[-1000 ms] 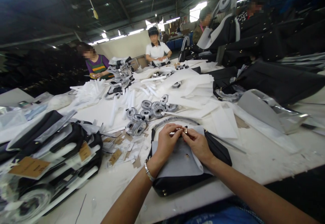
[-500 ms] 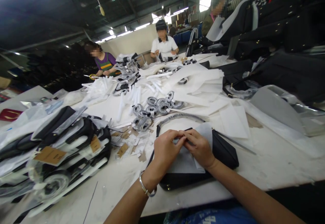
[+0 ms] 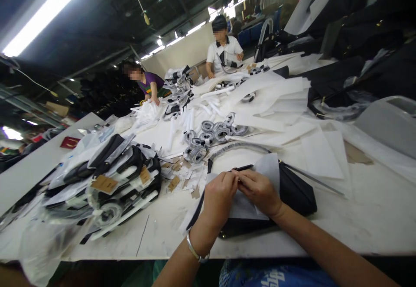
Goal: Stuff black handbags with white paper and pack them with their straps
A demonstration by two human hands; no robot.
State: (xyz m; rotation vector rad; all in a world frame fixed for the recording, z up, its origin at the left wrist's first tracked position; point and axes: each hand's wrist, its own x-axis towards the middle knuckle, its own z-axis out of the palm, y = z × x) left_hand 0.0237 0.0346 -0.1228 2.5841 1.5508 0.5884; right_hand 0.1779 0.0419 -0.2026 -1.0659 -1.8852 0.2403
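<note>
"What is around you?"
"A white table (image 3: pixel 373 222) with wrapped coils (image 3: pixel 222 134); high on my left shines a lamp (image 3: pixel 45 14)."
"And your hands?"
"My left hand (image 3: pixel 220 195) and right hand (image 3: pixel 262 192) meet over the bag (image 3: pixel 297 191), partly under paper (image 3: pixel 269 168). Fingertips press together; whether they pinch something, I cannot tell."

Looks like a bag workshop. Has tube lights (image 3: pixel 47 13) overhead, 2 people (image 3: pixel 224 53) across a white table (image 3: pixel 373 213), and piled black bags (image 3: pixel 108 149) with tags (image 3: pixel 104 184).

Bright tube light (image 3: pixel 46 14) beneath dark roof (image 3: pixel 110 18)
</note>
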